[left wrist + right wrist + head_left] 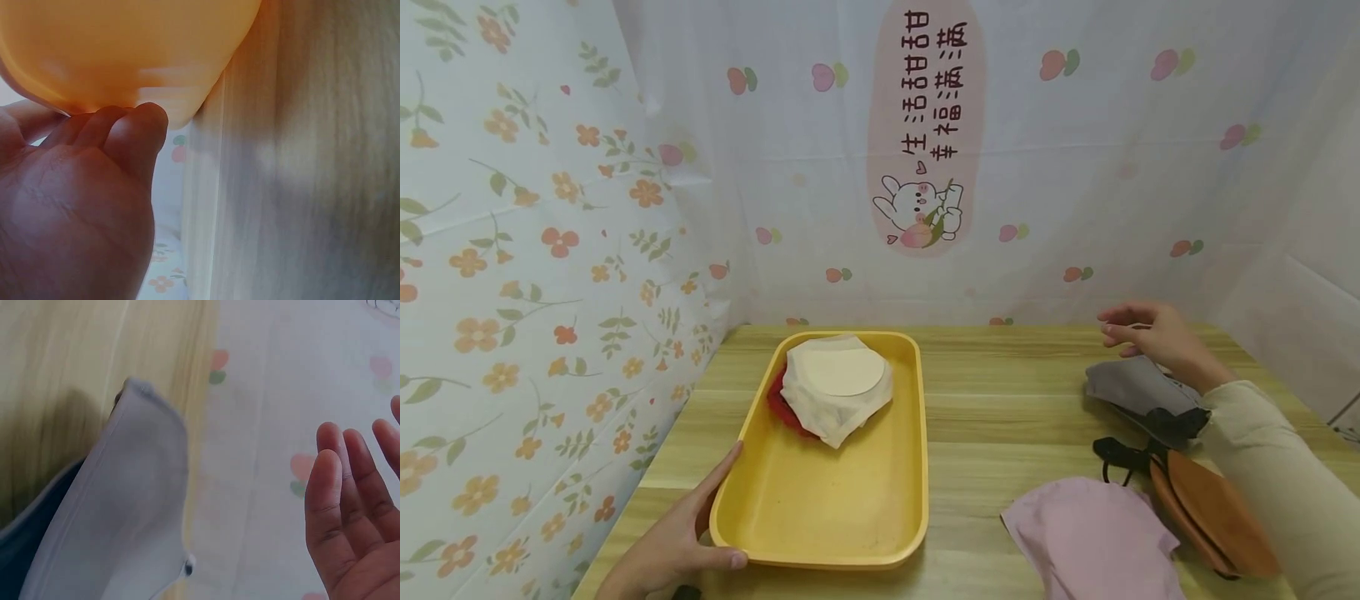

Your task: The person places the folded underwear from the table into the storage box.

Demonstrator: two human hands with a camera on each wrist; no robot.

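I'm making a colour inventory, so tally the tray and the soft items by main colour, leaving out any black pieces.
Yellow tray: 1
Cream item: 1
Red item: 1
Pink item: 1
Grey item: 1
Brown item: 1
Total: 6

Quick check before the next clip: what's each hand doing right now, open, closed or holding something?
Left hand: closed on the yellow tray, gripping its edge.
Right hand: open, holding nothing.
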